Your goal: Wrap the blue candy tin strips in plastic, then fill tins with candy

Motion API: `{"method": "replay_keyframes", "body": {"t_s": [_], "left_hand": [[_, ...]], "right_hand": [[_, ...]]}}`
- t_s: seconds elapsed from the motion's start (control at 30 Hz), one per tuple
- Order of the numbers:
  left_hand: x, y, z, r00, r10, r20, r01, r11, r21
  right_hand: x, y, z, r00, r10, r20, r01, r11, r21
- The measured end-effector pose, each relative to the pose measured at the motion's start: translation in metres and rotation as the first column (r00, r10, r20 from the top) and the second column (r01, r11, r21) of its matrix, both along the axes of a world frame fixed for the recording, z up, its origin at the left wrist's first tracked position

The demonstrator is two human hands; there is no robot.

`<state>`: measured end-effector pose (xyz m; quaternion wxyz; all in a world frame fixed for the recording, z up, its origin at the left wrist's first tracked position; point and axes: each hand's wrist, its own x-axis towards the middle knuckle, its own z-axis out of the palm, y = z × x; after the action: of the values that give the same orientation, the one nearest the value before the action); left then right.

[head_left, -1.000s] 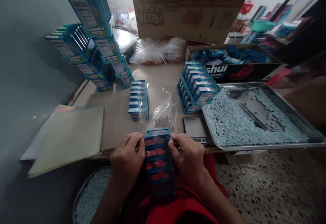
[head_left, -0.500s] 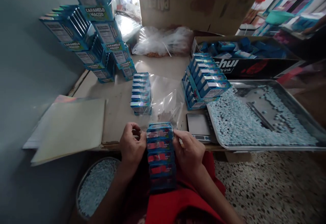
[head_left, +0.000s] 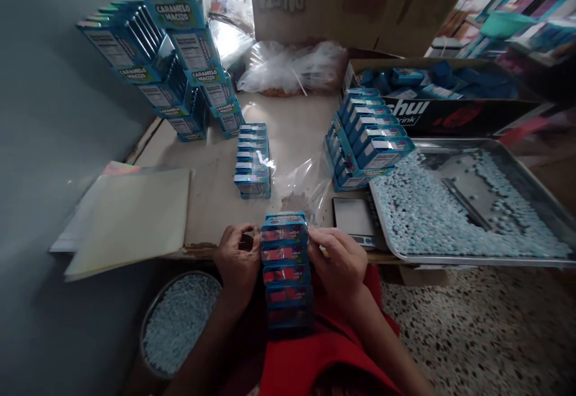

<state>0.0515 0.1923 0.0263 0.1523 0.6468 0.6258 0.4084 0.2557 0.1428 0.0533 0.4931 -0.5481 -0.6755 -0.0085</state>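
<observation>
A display pack of small blue candy boxes [head_left: 287, 276] stands in front of me at the table's near edge, over my red-clothed lap. Clear plastic film [head_left: 300, 183] spreads from its far end across the table. At the pack's left far corner my left hand [head_left: 236, 261] is closed, thumb and fingertips pinched on what looks like the film's edge. My right hand [head_left: 339, 261] pinches the film at the right far corner. Beyond them stand a short row of blue boxes [head_left: 252, 159] and a fuller two-level stack [head_left: 366, 138].
At right are a metal tray [head_left: 450, 259] of pale blue candies and a small scale [head_left: 353, 217]. Tall stacks of packs [head_left: 189, 54] stand back left. Yellowish sheets [head_left: 135, 216] overhang the left edge, above a candy-filled basin [head_left: 180, 324]. A black carton [head_left: 472, 114] holds blue boxes.
The whole view has shifted slightly right and up. Film near the short row lies flatter and farther right. Both hands keep their places beside the pack.
</observation>
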Motion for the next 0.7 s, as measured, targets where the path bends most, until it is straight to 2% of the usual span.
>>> {"method": "replay_keyframes", "body": {"t_s": [0.07,0.13,0.23,0.33,0.4,0.53,0.63,0.7], "left_hand": [[-0.006,-0.001,-0.001,0.986,-0.059,-0.155,0.074,0.993,0.091],[-0.011,-0.004,-0.001,0.941,-0.096,-0.324,0.14,0.983,0.116],[-0.018,-0.005,0.003,0.842,-0.121,-0.525,0.212,0.97,0.116],[-0.022,-0.002,0.01,0.755,-0.168,-0.633,0.34,0.926,0.161],[-0.025,0.002,0.014,0.722,-0.201,-0.662,0.408,0.897,0.172],[-0.032,0.003,0.011,0.73,-0.304,-0.612,0.482,0.864,0.145],[-0.04,-0.001,-0.005,0.735,-0.34,-0.587,0.519,0.839,0.163],[-0.045,-0.005,-0.021,0.781,-0.319,-0.537,0.484,0.852,0.198]], "right_hand": [[0.008,-0.001,-0.002,0.993,0.02,0.119,-0.02,1.0,-0.005],[0.013,-0.003,-0.006,0.978,0.028,0.209,-0.027,1.0,-0.01],[0.014,-0.003,-0.016,0.976,-0.003,0.219,-0.005,0.999,0.036],[0.01,-0.004,-0.019,0.981,-0.038,0.188,0.026,0.997,0.066],[0.008,-0.006,-0.013,0.977,-0.028,0.209,0.019,0.999,0.048],[0.011,-0.014,0.002,0.965,0.018,0.261,-0.031,0.998,0.047],[0.015,-0.02,0.001,0.949,0.104,0.296,-0.104,0.994,-0.017],[0.016,-0.021,-0.008,0.947,0.132,0.294,-0.126,0.991,-0.039]]}}
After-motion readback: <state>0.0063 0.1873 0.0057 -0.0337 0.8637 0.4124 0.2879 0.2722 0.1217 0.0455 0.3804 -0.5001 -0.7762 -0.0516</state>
